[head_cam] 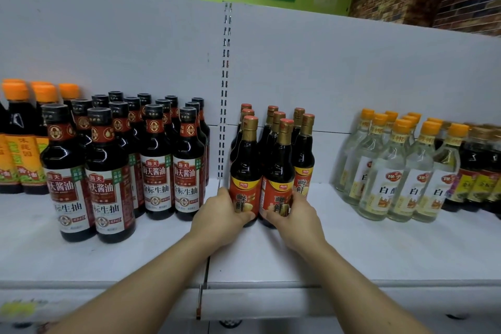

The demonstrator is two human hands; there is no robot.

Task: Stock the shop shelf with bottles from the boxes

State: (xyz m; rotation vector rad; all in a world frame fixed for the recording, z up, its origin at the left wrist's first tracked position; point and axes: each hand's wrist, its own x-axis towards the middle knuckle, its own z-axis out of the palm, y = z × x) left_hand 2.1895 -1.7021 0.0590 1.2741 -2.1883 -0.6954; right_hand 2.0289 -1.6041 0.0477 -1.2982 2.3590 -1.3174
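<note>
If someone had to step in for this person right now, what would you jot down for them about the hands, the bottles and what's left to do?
Left hand grips the front-left bottle low on its label. Right hand grips the front-middle bottle beside it.
Both bottles stand upright on the shelf.
Done: two columns of three gold-necked bottles, and a third column of two to their right.
Left: let go, then probably fill the third column's front spot. The boxes are out of view.
Neighbours: black-capped soy sauce bottles to the left, clear vinegar bottles to the right.
</note>
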